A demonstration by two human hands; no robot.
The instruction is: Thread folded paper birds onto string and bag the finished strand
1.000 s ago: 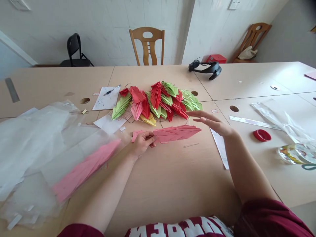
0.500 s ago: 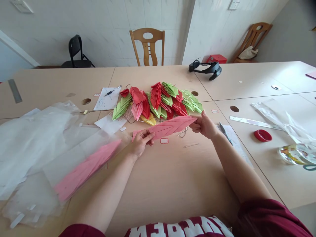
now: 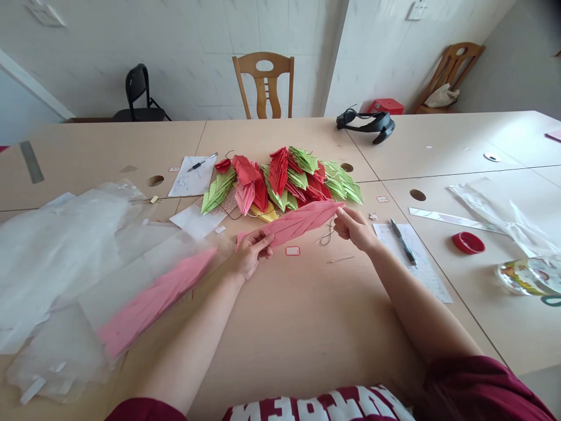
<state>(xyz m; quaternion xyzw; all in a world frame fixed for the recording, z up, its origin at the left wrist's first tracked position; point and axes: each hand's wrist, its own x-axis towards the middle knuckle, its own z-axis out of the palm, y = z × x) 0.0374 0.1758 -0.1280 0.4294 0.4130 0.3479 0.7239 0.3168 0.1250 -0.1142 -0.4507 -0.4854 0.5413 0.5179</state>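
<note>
On the wide wooden table [image 3: 307,327], just on the near side of the heap of red and green folded papers [image 3: 284,178], a long pink row [image 3: 298,222] of nested folded pieces is held off the surface, slanting up to the right; the step in hand looks like steadying it by its ends. The left hand [image 3: 249,254] is closed on its left end and the right hand [image 3: 355,228] pinches its right tip. With thread [image 3: 325,237] and a needle [image 3: 339,259] lying loose beneath, any further move calls for both pinches kept firm so the pieces stay nested

Centre: heap of red and green folded papers [image 3: 284,181] | behind: black headset [image 3: 368,124], wooden chair [image 3: 263,82] | right: red lid [image 3: 468,242], pen [image 3: 403,242] | left: clear plastic sheets [image 3: 56,251]
</note>
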